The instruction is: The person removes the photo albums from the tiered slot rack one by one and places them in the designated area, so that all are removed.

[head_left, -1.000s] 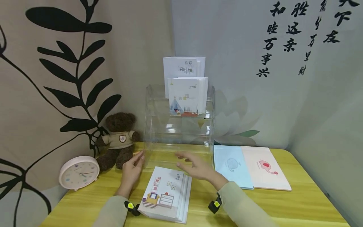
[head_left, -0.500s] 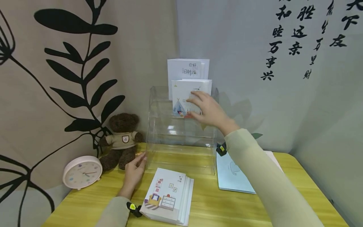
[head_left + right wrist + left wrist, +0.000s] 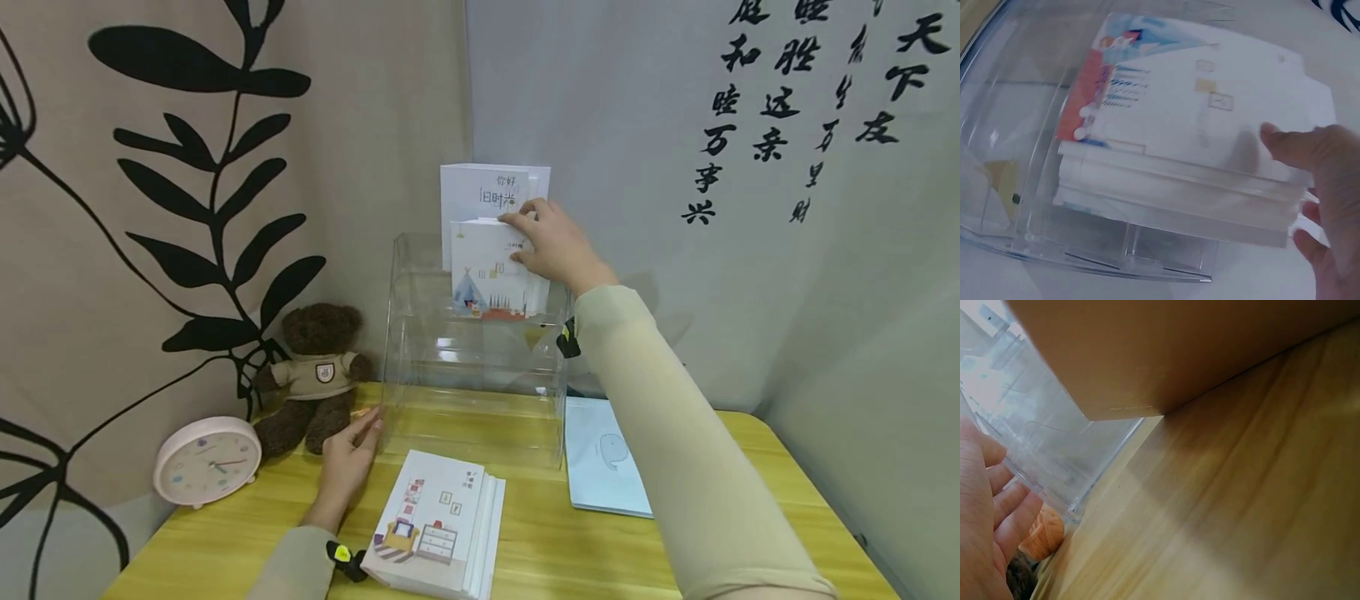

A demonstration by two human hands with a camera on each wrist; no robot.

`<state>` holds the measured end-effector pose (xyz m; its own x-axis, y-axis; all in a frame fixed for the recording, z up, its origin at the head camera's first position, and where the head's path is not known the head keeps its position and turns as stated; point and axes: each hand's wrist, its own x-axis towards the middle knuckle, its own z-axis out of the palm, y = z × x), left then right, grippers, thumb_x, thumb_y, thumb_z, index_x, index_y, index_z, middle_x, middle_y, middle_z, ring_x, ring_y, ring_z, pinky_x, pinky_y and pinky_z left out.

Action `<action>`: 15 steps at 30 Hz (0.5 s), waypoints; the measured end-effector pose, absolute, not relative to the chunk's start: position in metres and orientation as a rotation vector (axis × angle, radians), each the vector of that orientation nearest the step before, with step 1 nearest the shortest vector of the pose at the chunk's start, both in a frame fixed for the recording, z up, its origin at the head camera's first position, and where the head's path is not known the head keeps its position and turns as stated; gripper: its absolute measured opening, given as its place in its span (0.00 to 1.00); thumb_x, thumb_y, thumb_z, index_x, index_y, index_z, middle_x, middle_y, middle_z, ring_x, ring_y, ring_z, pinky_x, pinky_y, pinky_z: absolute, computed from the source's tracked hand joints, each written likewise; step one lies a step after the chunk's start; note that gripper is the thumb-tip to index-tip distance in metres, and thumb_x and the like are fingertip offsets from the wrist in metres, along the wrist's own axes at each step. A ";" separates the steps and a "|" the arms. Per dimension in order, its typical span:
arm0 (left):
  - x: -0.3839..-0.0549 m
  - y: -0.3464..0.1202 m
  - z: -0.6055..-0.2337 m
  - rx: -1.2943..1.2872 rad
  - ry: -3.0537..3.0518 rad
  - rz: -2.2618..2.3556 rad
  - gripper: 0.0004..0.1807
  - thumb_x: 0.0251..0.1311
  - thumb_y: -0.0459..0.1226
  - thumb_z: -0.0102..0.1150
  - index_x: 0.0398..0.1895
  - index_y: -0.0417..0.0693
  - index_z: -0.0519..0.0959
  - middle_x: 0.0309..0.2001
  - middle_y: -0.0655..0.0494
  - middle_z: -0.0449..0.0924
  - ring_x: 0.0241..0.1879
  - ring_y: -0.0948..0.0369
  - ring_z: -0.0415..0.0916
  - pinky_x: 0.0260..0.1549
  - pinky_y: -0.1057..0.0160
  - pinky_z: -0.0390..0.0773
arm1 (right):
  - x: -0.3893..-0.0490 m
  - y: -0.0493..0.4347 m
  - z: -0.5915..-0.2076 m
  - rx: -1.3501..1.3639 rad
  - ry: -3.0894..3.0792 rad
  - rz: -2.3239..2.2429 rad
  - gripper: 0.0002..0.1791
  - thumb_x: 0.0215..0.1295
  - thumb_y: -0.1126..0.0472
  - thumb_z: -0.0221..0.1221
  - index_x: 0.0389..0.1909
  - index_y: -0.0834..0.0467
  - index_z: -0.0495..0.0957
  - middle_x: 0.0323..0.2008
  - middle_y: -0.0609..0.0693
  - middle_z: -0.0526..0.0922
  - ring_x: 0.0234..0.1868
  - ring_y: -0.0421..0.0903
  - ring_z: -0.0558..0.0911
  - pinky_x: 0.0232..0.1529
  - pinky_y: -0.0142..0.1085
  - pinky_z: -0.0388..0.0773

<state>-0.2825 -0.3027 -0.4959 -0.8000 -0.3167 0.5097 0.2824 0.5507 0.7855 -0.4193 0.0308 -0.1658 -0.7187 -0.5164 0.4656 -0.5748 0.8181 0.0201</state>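
My right hand (image 3: 558, 242) reaches up to a stack of small white booklets (image 3: 487, 267) with a blue tent on the front cover. In the right wrist view the thumb is before the cover (image 3: 1179, 94), its shadow slightly apart from it, and the other fingers are behind the stack's top edge. The stack stands in a clear tiered rack (image 3: 465, 350). Behind it, a taller white booklet stack (image 3: 480, 187) stands on the upper tier. My left hand (image 3: 347, 471) rests at the rack's lower left side, fingers extended along the clear panel (image 3: 1054, 437).
Another thick booklet stack (image 3: 435, 525) lies before the rack. A pale blue booklet (image 3: 600, 458) lies at right, partly under my right sleeve. A brown teddy bear (image 3: 315, 375) and pink clock (image 3: 207, 462) stand left. An orange ball-like thing (image 3: 1046, 532) lies by the rack.
My right hand has risen from above the table to the upper booklets, its fingers now around the tent-cover stack's top corner. My left hand has stayed at the rack's side.
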 end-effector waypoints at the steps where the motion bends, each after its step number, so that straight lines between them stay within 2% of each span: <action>1: -0.282 -0.303 -0.496 0.033 -2.167 -1.250 0.17 0.70 0.46 0.62 0.59 0.58 0.84 0.53 0.52 0.85 0.50 0.54 0.84 0.47 0.51 0.82 | -0.420 0.030 -0.166 0.807 -2.546 0.151 0.35 0.69 0.47 0.64 0.75 0.44 0.65 0.74 0.55 0.60 0.72 0.58 0.59 0.64 0.55 0.69; 4: -0.282 -0.303 -0.497 0.037 -2.184 -1.251 0.17 0.70 0.47 0.61 0.60 0.59 0.83 0.54 0.53 0.84 0.50 0.54 0.84 0.47 0.50 0.82 | -0.421 0.027 -0.168 0.804 -2.559 0.103 0.36 0.69 0.45 0.63 0.76 0.42 0.64 0.76 0.54 0.58 0.74 0.58 0.58 0.67 0.56 0.66; 6: -0.282 -0.303 -0.497 0.032 -2.188 -1.258 0.18 0.70 0.47 0.61 0.60 0.59 0.83 0.55 0.54 0.84 0.51 0.54 0.84 0.47 0.51 0.82 | -0.421 0.026 -0.170 0.807 -2.560 0.103 0.36 0.69 0.46 0.63 0.76 0.41 0.63 0.72 0.54 0.64 0.70 0.57 0.65 0.66 0.54 0.66; 8: -0.281 -0.304 -0.497 0.023 -2.185 -1.258 0.18 0.71 0.47 0.61 0.60 0.59 0.83 0.55 0.53 0.84 0.51 0.54 0.84 0.46 0.50 0.83 | -0.420 0.024 -0.172 0.819 -2.535 0.117 0.35 0.69 0.47 0.64 0.76 0.40 0.64 0.63 0.54 0.73 0.59 0.55 0.74 0.59 0.50 0.72; 10: -0.281 -0.304 -0.497 0.029 -2.178 -1.248 0.17 0.70 0.47 0.61 0.60 0.59 0.83 0.54 0.54 0.84 0.50 0.54 0.84 0.46 0.50 0.83 | -0.417 0.023 -0.175 0.840 -2.485 0.121 0.34 0.69 0.48 0.64 0.74 0.38 0.66 0.53 0.52 0.76 0.47 0.52 0.76 0.47 0.46 0.75; 13: -0.282 -0.302 -0.496 0.042 -2.175 -1.216 0.17 0.71 0.46 0.61 0.59 0.57 0.84 0.52 0.52 0.85 0.49 0.53 0.84 0.46 0.51 0.82 | -0.410 0.026 -0.181 0.909 -2.385 0.098 0.32 0.69 0.50 0.65 0.72 0.35 0.69 0.41 0.49 0.74 0.32 0.48 0.72 0.31 0.40 0.73; 15: -0.281 -0.301 -0.496 0.060 -2.180 -1.208 0.17 0.71 0.46 0.61 0.59 0.57 0.84 0.52 0.52 0.85 0.50 0.53 0.84 0.47 0.53 0.82 | -0.404 0.028 -0.184 0.973 -2.323 0.051 0.31 0.69 0.50 0.65 0.72 0.32 0.69 0.38 0.48 0.72 0.27 0.46 0.70 0.25 0.38 0.70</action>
